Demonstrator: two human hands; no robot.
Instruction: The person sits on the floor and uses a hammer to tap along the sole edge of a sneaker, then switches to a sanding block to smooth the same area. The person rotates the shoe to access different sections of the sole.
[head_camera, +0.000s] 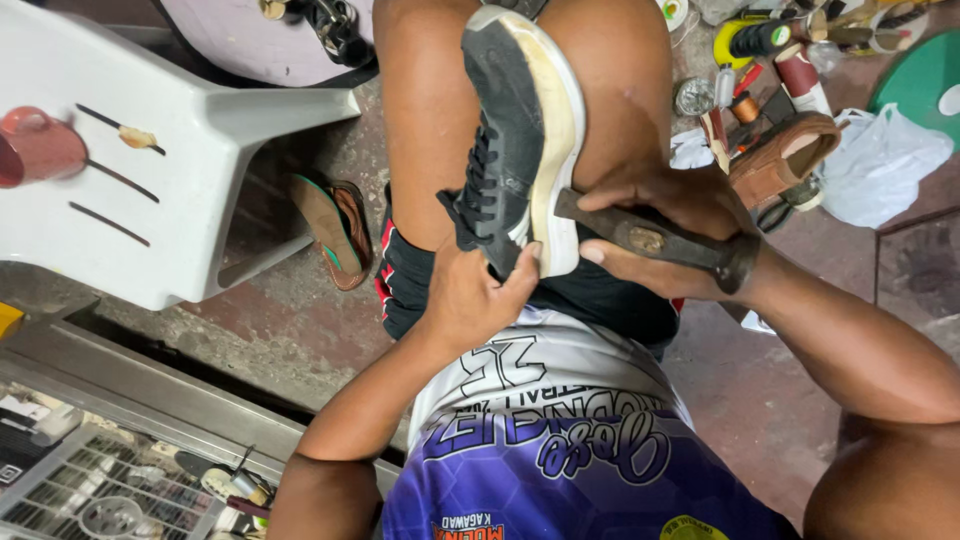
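Your left hand (470, 295) is clamped on the heel end of the dark sneaker (515, 140), thumb pressed up against its pale sole, fingers wrapped round behind. The shoe stands on edge in the centre of the frame, propped between your bare knees, toe pointing to the top edge, black laces facing left and the cream sole facing right.

Your right hand (670, 235) sits just right of the shoe, its grip closed tight round a rusty metal hammer (660, 240). The tool lies across your palm, running from the sole's edge down to the right, where its flared end sticks out past your wrist. Its near end touches the sole right beside your left thumb, so both hands meet at the heel.

To the left there's a white plastic chair (200, 130), and a brown sandal (335, 230) lies on the concrete floor (300, 330) beneath it. In the upper right, a brown leather shoe (785, 155) rests among spools, bottles and small tools, with a white plastic bag (885, 165) just beside it. A wire rack (90, 490) fills the lower left corner.
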